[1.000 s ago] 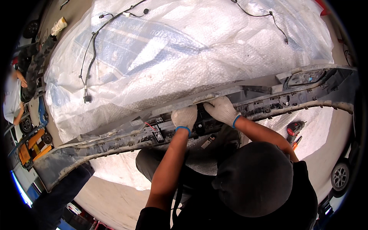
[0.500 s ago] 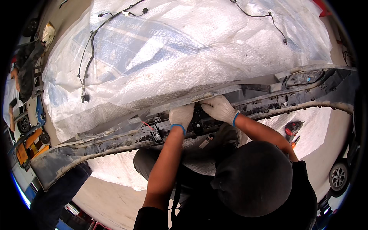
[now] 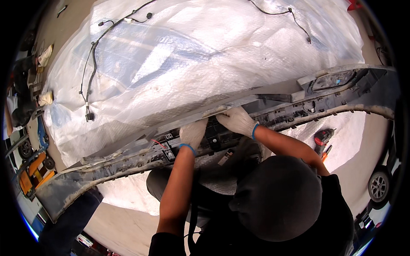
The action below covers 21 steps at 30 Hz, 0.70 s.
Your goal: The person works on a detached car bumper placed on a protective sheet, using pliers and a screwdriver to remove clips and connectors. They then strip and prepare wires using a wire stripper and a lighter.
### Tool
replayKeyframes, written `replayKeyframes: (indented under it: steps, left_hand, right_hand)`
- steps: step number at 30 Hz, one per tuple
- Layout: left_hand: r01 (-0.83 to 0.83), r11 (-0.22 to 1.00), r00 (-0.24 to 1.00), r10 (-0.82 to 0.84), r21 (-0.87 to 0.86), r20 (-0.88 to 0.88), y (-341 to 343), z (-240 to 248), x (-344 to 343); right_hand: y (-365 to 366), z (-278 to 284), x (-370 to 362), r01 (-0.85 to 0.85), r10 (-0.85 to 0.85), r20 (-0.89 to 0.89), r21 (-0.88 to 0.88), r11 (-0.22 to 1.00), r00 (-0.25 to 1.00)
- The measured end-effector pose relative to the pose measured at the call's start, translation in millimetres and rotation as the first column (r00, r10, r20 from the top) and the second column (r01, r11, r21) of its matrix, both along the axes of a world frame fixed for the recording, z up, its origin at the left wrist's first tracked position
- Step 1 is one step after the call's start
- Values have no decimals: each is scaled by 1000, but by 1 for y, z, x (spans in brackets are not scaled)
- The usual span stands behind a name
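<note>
A long, dirty dark car bumper (image 3: 128, 159) lies inner side up across the view, with clips and slots along it. My left hand (image 3: 194, 133), in a white knit glove with a blue cuff, is bent into the middle of the bumper, its fingertips hidden by the raised lip. Close to its right, my right hand (image 3: 237, 120), gloved alike, has curled fingers pressed at the same lip. What either hand grips is out of sight. A thin red wire (image 3: 159, 144) and a black bracket (image 3: 169, 147) sit on the bumper left of my left hand.
Translucent plastic sheeting (image 3: 192, 59) spreads beneath and beyond the bumper. Black wiring harnesses (image 3: 94, 59) lie on it. A red and black power drill (image 3: 323, 137) and an orange-handled tool (image 3: 326, 153) rest at right. Another person's shoe (image 3: 45, 98) shows at far left.
The view has shifted slightly, and my hands stay at the same part of the bumper with little visible movement. At far left, another person has changed position.
</note>
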<state>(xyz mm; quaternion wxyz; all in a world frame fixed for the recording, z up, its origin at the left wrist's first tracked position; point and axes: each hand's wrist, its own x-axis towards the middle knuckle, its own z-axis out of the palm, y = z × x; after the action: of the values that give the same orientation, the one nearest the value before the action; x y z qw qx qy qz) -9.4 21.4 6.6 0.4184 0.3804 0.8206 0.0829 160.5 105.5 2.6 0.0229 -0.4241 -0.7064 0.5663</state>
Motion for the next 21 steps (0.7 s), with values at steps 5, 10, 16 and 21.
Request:
replayKeyframes:
  steps: [5,10,16,21]
  left_hand:
    - [51,997,998,-52,50,20,-12,0,-9]
    - [254,963,933,-268,-90,-240,-14,-11,6]
    - [168,986,943,-167,-23,-287,-14,-22,12]
    - [108,948,960,-22,299,-278,-19,-31,9]
  right_hand:
    - [6,5,-5,-1,5,83,-48,999,997]
    - [-6,-9,0,15,-10,-22,208,978,1000]
    - [-9,-14,4,-37,39,-1,280,959,999]
    - [-9,-14,3,-72,81,-17,315,946,997]
